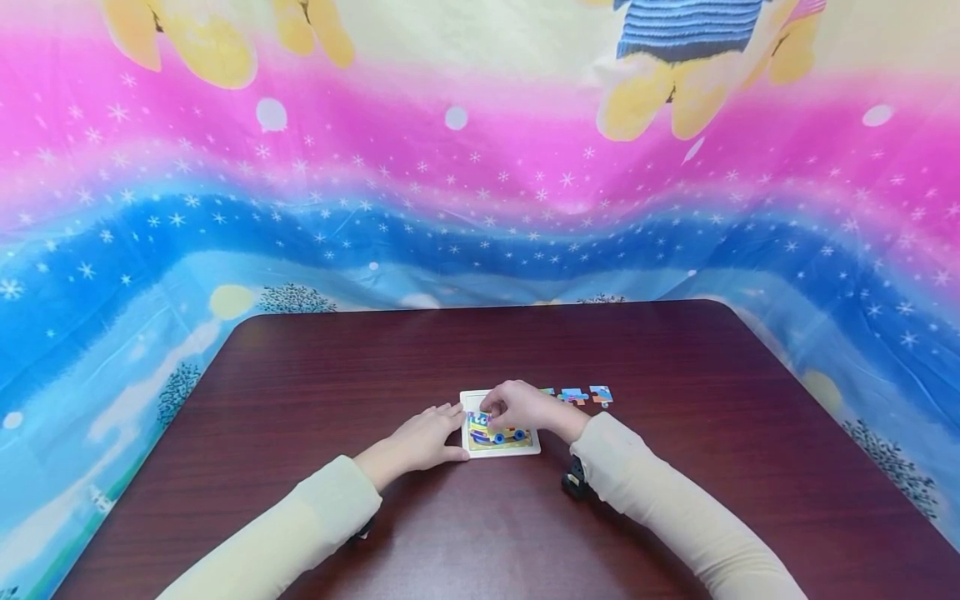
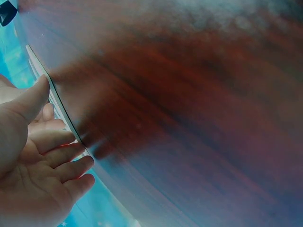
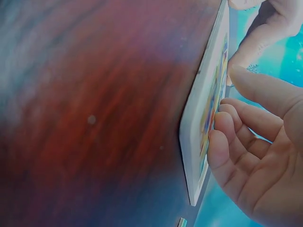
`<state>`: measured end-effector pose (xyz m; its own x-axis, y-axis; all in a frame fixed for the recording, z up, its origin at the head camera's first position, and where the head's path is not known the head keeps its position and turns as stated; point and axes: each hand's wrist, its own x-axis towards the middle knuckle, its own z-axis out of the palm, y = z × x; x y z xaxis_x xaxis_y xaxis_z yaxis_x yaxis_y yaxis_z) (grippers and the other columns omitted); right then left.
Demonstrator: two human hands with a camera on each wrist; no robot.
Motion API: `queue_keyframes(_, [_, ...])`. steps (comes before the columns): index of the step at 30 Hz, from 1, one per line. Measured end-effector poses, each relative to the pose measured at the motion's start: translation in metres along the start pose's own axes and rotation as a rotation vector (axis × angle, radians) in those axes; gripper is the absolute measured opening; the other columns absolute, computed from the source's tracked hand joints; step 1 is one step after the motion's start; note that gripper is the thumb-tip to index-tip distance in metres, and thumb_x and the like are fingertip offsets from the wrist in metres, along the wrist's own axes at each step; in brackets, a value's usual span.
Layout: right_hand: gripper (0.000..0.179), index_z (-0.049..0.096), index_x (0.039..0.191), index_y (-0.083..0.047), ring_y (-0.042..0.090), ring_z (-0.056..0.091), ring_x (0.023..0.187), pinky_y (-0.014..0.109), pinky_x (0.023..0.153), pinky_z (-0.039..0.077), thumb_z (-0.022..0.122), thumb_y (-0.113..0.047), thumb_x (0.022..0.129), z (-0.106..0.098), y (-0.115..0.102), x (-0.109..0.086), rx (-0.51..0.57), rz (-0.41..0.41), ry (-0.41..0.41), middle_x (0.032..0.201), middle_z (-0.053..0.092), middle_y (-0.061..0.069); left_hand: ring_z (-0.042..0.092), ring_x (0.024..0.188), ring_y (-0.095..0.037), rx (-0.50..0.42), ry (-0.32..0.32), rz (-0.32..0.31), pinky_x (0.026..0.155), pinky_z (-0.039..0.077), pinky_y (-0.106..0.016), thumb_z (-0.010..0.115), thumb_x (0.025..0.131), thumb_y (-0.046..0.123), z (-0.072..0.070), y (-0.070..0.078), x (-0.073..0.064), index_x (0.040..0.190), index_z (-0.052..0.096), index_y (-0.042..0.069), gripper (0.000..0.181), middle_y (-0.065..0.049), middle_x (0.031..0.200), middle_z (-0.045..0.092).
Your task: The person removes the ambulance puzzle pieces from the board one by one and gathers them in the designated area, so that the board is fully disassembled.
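A small square jigsaw tray (image 1: 504,454) with a pale rim lies on the table, showing a colourful picture of a yellow vehicle (image 1: 510,436) with blue wheels. My left hand (image 1: 423,437) lies flat along the tray's left side, fingers extended and thumb at the near left corner. Over the picture is my right hand (image 1: 521,407), fingers bent, tips down at the puzzle. In the right wrist view its fingertips (image 3: 218,146) meet the picture surface, with the thumb a little apart. I cannot tell whether a piece is between them.
Loose jigsaw pieces, among them a blue one (image 1: 573,396) and another (image 1: 601,395), lie beyond the right wrist, one partly hidden by it. Dark reddish wood forms the tabletop (image 1: 360,358). A patterned pink and blue cloth (image 1: 480,183) hangs behind and around the table.
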<state>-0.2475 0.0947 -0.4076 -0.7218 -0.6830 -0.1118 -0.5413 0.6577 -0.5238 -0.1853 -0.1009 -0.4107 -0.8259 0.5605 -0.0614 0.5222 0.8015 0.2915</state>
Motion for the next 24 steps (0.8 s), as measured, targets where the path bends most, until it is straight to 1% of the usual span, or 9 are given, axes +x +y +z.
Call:
queue_keyframes(4, [0.027,0.068,0.105,-0.006,0.008,0.048,0.063,0.024,0.060,0.043,0.072,-0.012,0.079,0.0001,-0.0006,-0.0004,-0.029,-0.006,-0.002,0.070,0.055,-0.008,0.037,0.126,-0.035,0.001,-0.001,0.003,0.103,0.029,-0.043,0.067,0.084,0.033,-0.0002,-0.0002,0.0000,0.128,0.049,-0.008,0.063,-0.022,0.135,0.043])
queue_keyframes(7, [0.024,0.069,0.102,-0.007,0.008,0.048,0.063,0.024,0.059,0.043,0.072,-0.012,0.079,-0.0002,-0.0019,-0.0006,-0.025,-0.005,0.001,0.070,0.055,-0.007,0.037,0.126,-0.035,0.004,-0.002,0.001,0.103,0.029,-0.043,0.067,0.084,0.034,-0.0001,-0.0004,0.0003,0.128,0.049,-0.007,0.063,-0.022,0.135,0.043])
queue_keyframes(12, [0.019,0.067,0.096,-0.008,0.009,0.049,0.062,0.024,0.057,0.043,0.073,-0.009,0.078,-0.0005,-0.0036,-0.0003,0.020,0.025,0.002,0.071,0.054,-0.005,0.037,0.126,-0.035,0.008,-0.004,-0.002,0.103,0.030,-0.043,0.067,0.084,0.034,-0.0002,0.0000,0.0004,0.128,0.049,-0.007,0.063,-0.022,0.135,0.043])
queue_keyframes(15, [0.017,0.064,0.093,-0.009,0.011,0.051,0.065,0.025,0.058,0.045,0.072,-0.006,0.078,-0.0011,-0.0036,0.0000,0.060,0.037,0.005,0.073,0.055,-0.004,0.037,0.126,-0.035,0.007,-0.004,0.000,0.103,0.029,-0.043,0.067,0.084,0.034,-0.0003,0.0000,0.0006,0.128,0.049,-0.007,0.063,-0.022,0.135,0.043])
queue_keyframes(20, [0.016,0.062,0.091,-0.010,0.013,0.054,0.073,0.026,0.063,0.048,0.071,-0.003,0.079,-0.0020,-0.0032,0.0005,0.099,0.035,0.019,0.077,0.058,-0.004,0.038,0.126,-0.035,0.008,-0.005,-0.002,0.103,0.029,-0.043,0.067,0.084,0.034,0.0000,-0.0003,0.0009,0.128,0.049,-0.007,0.063,-0.021,0.135,0.043])
queue_keyframes(24, [0.015,0.061,0.089,-0.009,0.013,0.055,0.074,0.027,0.063,0.048,0.069,-0.002,0.080,-0.0020,-0.0040,0.0005,0.108,0.029,0.033,0.078,0.058,-0.002,0.038,0.126,-0.034,0.012,-0.007,-0.003,0.103,0.030,-0.043,0.067,0.084,0.034,0.0005,-0.0005,0.0010,0.129,0.049,-0.007,0.063,-0.021,0.135,0.044])
